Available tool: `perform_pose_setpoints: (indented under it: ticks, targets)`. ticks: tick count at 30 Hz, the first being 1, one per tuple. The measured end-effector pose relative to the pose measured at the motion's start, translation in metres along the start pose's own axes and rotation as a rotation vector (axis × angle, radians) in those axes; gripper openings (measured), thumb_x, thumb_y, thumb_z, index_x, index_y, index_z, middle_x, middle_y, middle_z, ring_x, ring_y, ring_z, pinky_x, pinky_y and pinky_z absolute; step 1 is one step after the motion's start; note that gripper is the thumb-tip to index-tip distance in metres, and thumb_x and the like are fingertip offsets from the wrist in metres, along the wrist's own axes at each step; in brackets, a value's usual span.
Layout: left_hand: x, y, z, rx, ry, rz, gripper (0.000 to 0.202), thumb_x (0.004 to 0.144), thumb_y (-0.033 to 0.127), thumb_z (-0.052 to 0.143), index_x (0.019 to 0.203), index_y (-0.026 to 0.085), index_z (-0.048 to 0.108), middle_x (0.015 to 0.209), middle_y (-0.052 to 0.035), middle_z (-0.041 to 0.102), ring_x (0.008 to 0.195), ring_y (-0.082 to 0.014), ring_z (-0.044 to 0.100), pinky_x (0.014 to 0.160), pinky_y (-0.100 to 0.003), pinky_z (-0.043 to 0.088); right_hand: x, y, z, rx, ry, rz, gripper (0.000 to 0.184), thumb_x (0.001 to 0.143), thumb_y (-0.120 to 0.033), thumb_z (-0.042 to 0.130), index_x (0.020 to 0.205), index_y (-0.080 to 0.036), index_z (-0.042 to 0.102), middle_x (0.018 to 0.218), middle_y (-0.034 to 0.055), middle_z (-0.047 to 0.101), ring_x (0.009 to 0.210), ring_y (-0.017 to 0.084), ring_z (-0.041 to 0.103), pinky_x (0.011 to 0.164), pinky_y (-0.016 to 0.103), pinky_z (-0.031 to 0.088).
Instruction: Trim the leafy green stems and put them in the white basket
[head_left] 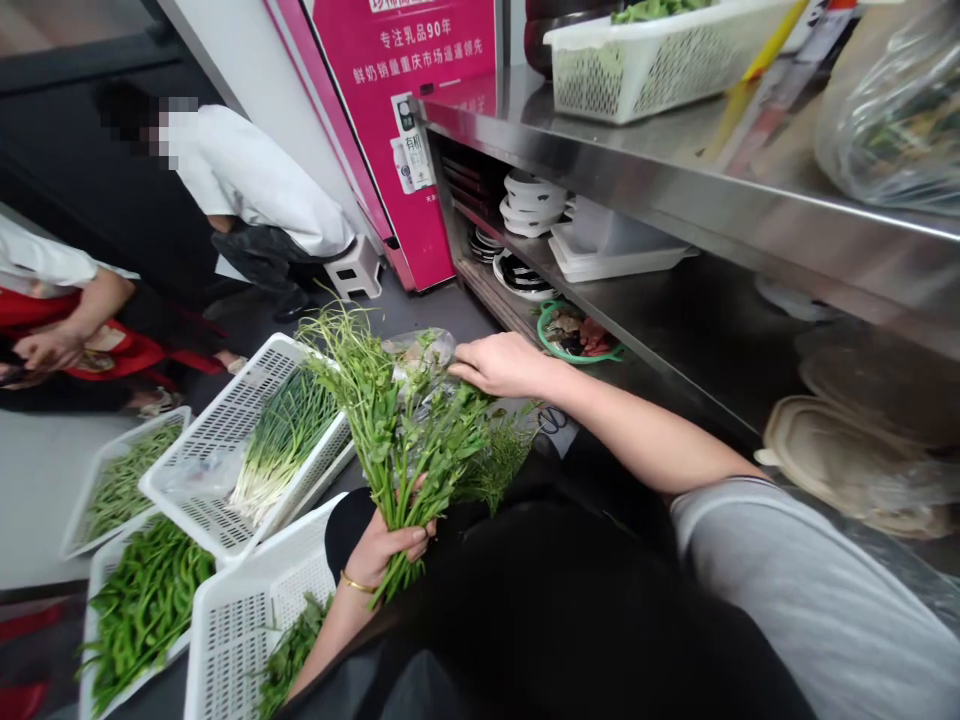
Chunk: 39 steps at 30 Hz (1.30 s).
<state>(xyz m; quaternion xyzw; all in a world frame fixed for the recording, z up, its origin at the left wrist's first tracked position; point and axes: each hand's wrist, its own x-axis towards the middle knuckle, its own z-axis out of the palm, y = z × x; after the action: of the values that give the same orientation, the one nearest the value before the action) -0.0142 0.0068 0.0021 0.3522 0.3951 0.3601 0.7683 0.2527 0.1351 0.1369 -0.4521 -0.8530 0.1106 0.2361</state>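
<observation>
My left hand (390,545) is closed round the stems of a bunch of leafy green herbs (397,420), held upright over my lap. A thin gold bracelet sits on that wrist. My right hand (499,362) reaches forward past the bunch, fingers curled down onto a clear plastic bag of greens (424,350) lying on the floor; what the fingertips grip is hidden by the leaves.
Several white slotted baskets stand at the left: scallions (277,440), green beans (139,600), more beans (120,480), a near one (240,620). A steel counter (675,160) with dishes (529,200) below runs along the right. Two people crouch at the far left near a pink cabinet (405,130).
</observation>
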Motion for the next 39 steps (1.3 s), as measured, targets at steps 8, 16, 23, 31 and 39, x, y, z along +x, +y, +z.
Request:
perform_pose_setpoints:
  ticks: [8, 16, 23, 31, 39]
  targets:
    - [-0.004, -0.004, -0.006, -0.032, 0.009, 0.02, 0.074, 0.063, 0.016, 0.073, 0.131, 0.02, 0.045, 0.07, -0.0044, 0.063, 0.041, -0.0054, 0.043, 0.04, -0.019, 0.03, -0.006, 0.062, -0.011, 0.707, 0.374, 0.277, 0.043, 0.087, -0.054, 0.035, 0.072, -0.017, 0.051, 0.053, -0.0042, 0.046, 0.04, 0.006, 0.035, 0.044, 0.021, 0.032]
    - [0.039, 0.01, 0.003, -0.015, 0.149, 0.259, 0.059, 0.064, 0.018, 0.072, 0.12, 0.016, 0.051, 0.079, -0.0058, 0.065, 0.044, -0.0067, 0.046, 0.043, -0.021, 0.036, -0.071, 0.02, 0.077, 0.154, -0.561, 0.251, 0.072, 0.061, -0.062, 0.065, 0.115, -0.014, 0.058, 0.112, 0.0166, 0.061, 0.098, 0.028, 0.061, 0.08, 0.033, 0.047]
    - [0.075, 0.026, 0.023, 0.473, 0.456, 0.524, 0.067, 0.058, 0.004, 0.066, 0.121, 0.019, 0.048, 0.091, -0.0064, 0.067, 0.074, -0.022, 0.064, 0.065, -0.029, 0.047, -0.007, -0.021, 0.139, 0.869, -0.208, 0.333, 0.061, 0.063, -0.048, 0.07, 0.115, -0.017, 0.057, 0.107, 0.0068, 0.066, 0.098, 0.023, 0.061, 0.086, 0.036, 0.049]
    - [0.072, 0.021, 0.035, 0.147, 0.336, 0.492, 0.078, 0.059, 0.014, 0.074, 0.129, 0.022, 0.042, 0.108, -0.0089, 0.064, 0.104, -0.0244, 0.058, 0.088, -0.035, 0.044, -0.007, -0.046, 0.151, 1.137, 0.183, 0.388, 0.028, 0.072, -0.034, 0.06, 0.093, -0.015, 0.066, 0.1, 0.0058, 0.068, 0.09, 0.018, 0.063, 0.083, 0.029, 0.049]
    - [0.055, 0.012, 0.016, 0.024, -0.048, 0.077, 0.022, 0.05, 0.015, 0.077, 0.07, 0.01, 0.069, 0.06, -0.0057, 0.066, 0.057, -0.0193, 0.061, 0.062, -0.033, 0.049, -0.031, -0.058, 0.119, 0.304, 0.031, 0.134, 0.05, 0.067, -0.054, 0.064, 0.094, -0.012, 0.063, 0.097, 0.0154, 0.064, 0.097, 0.029, 0.058, 0.089, 0.041, 0.041]
